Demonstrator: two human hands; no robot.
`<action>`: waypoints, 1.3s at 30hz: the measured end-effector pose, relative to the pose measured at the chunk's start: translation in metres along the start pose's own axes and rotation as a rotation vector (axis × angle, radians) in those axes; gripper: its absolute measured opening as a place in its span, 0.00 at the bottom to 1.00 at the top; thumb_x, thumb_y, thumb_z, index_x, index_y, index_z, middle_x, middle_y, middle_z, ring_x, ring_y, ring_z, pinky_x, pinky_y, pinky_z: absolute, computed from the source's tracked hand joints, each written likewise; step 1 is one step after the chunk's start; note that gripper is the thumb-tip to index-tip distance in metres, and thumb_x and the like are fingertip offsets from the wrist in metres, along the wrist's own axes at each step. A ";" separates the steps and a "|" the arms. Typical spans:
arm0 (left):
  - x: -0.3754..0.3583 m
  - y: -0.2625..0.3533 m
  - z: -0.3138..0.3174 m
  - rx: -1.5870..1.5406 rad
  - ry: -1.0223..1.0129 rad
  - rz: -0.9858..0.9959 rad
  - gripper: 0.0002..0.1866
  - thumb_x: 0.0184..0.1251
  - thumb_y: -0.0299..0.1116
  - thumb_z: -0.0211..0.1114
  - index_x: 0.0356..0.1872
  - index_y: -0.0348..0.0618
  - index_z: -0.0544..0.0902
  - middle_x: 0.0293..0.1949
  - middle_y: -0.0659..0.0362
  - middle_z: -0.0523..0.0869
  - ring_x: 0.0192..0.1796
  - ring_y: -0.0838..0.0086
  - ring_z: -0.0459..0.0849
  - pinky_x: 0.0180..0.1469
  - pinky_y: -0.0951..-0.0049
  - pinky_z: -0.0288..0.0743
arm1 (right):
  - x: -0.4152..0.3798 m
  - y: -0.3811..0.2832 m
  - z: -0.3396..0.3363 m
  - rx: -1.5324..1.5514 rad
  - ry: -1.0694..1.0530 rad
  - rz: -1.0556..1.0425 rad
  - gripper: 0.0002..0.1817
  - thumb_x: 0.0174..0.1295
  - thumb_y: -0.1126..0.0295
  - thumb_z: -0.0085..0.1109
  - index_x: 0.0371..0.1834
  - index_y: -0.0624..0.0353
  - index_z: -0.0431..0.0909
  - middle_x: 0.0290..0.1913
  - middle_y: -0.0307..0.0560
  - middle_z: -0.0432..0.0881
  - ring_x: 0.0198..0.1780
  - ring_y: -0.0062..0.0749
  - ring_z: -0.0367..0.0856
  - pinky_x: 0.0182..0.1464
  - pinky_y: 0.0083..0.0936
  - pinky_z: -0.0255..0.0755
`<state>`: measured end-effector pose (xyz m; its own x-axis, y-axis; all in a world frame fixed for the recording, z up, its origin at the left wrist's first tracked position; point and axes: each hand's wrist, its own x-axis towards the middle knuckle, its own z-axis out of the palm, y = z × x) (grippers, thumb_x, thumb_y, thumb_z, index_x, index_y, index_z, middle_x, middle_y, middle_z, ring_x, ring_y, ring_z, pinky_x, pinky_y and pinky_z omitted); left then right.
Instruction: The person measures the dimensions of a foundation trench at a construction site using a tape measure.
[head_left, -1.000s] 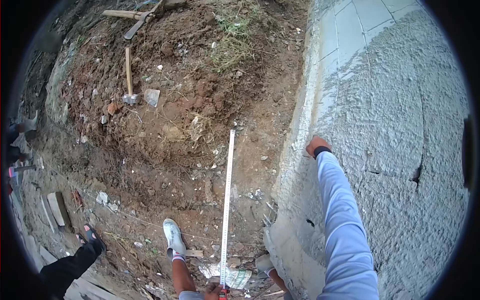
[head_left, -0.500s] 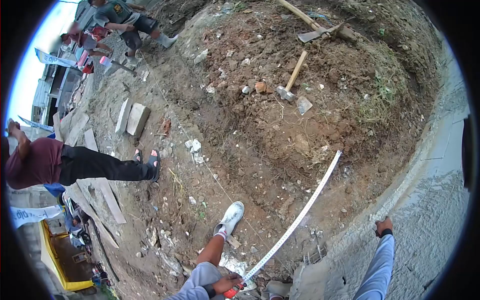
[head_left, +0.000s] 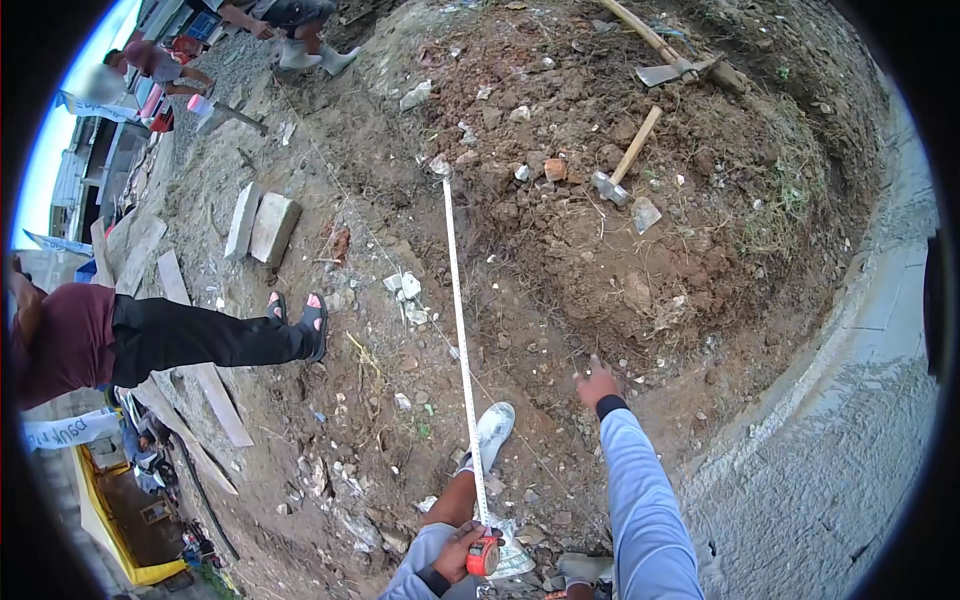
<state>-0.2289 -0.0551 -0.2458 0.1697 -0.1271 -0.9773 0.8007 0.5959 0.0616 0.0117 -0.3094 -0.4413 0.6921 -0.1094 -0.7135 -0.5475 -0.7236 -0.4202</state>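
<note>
My left hand (head_left: 457, 553) is closed around a red tape measure (head_left: 483, 556) at the bottom of the view. Its long white blade (head_left: 460, 320) runs out over the soil, its far end near a pale stone. Over the dirt, right of the blade, my right hand (head_left: 597, 385) reaches forward with a finger stretched out and nothing visible in it. A white boot (head_left: 492, 432) on my leg stands beside the blade. A thin string crosses the ground beneath the blade.
A hammer (head_left: 628, 160) and a pickaxe (head_left: 665, 55) lie on the dirt mound. Two blocks (head_left: 272, 228) sit at left, near a person in black trousers (head_left: 215, 335). More people stand at upper left. A rough concrete wall (head_left: 830, 450) borders the right.
The tape blade has swung left, from pointing up-right to nearly straight ahead. My right hand has moved left, from beside the wall to over the dirt. The left hand still grips the tape measure.
</note>
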 end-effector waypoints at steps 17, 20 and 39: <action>-0.053 0.117 -0.006 0.224 0.053 0.176 0.16 0.69 0.39 0.46 0.40 0.36 0.76 0.23 0.64 0.77 0.22 0.84 0.72 0.23 0.84 0.68 | 0.041 -0.155 0.083 0.061 -0.341 0.049 0.43 0.54 0.43 0.49 0.59 0.74 0.60 0.56 0.69 0.68 0.60 0.52 0.66 0.62 0.34 0.59; -0.052 0.130 -0.014 0.336 0.145 0.131 0.15 0.70 0.39 0.47 0.38 0.38 0.77 0.26 0.63 0.78 0.24 0.82 0.74 0.24 0.81 0.70 | 0.047 -0.162 0.085 0.090 -0.343 0.078 0.43 0.54 0.41 0.49 0.59 0.73 0.61 0.57 0.68 0.67 0.61 0.51 0.65 0.62 0.33 0.58; -0.033 0.134 -0.038 0.277 0.129 0.127 0.10 0.67 0.38 0.54 0.32 0.42 0.74 0.21 0.63 0.74 0.22 0.78 0.74 0.19 0.77 0.70 | 0.030 -0.146 0.106 0.092 -0.408 -0.015 0.44 0.53 0.37 0.48 0.58 0.72 0.64 0.59 0.66 0.66 0.62 0.50 0.64 0.63 0.33 0.57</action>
<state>-0.1485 0.0591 -0.2126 0.2185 0.0464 -0.9747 0.9067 0.3597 0.2204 0.0621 -0.1345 -0.4606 0.4674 0.1926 -0.8628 -0.5916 -0.6571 -0.4671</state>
